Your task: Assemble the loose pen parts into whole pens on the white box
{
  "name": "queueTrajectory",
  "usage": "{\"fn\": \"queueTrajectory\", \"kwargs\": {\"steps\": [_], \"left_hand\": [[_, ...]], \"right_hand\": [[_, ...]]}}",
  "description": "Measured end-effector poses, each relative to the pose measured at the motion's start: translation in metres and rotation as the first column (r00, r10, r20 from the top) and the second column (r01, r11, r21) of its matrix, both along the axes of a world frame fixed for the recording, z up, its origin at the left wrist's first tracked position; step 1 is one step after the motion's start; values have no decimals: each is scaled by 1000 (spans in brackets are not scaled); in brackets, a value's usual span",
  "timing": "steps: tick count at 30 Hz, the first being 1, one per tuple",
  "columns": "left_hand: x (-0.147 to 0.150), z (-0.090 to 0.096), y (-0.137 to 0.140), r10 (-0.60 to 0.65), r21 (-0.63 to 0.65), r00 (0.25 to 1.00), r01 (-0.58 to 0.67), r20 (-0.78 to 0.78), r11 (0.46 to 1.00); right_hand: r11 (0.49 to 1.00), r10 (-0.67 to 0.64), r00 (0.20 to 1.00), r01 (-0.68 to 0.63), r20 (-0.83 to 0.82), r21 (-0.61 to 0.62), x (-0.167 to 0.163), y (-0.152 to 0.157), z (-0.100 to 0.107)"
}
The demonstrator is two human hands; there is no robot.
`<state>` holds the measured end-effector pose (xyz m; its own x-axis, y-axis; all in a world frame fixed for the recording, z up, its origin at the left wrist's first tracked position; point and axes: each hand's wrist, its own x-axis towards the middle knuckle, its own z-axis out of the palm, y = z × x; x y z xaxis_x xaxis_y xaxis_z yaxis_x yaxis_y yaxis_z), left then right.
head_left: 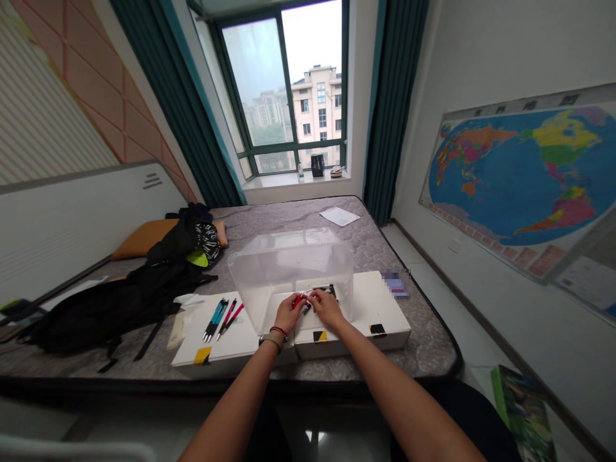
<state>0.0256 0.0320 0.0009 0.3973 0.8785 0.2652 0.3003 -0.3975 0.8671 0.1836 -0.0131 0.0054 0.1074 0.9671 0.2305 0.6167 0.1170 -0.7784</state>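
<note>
My left hand [287,314] is closed around a red pen part [299,299], pinched at the fingertips. Close against it, my right hand [327,309] has its fingers pinched too, on something small and thin that I cannot make out clearly. Both hands work inside the mouth of a clear plastic bin [289,264] tipped on its side. Small dark parts [332,290] lie in the bin behind my right fingers, partly hidden. To the left, teal pens [216,319] and red-and-black pens [231,321] rest side by side on a white box [192,340].
A second white box [380,301] supports the bin's right side. Both boxes sit on a grey mattress [428,359]. A black backpack [115,314] and an orange cushion [142,239] lie left. White paper [340,216] is at the back. A green-edged package [522,410] stands on the floor, right.
</note>
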Motion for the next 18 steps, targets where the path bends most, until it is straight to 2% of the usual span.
{"fn": "queueTrajectory", "kwargs": {"steps": [11,18], "left_hand": [[0,6,-4,-17,-14,999,18,27,1000],[0,5,-3,-10,-16,999,10,32,1000]], "right_hand": [[999,-48,999,48,16,14,0,2,0],[999,-32,999,32,22,5,0,5,-3]]}}
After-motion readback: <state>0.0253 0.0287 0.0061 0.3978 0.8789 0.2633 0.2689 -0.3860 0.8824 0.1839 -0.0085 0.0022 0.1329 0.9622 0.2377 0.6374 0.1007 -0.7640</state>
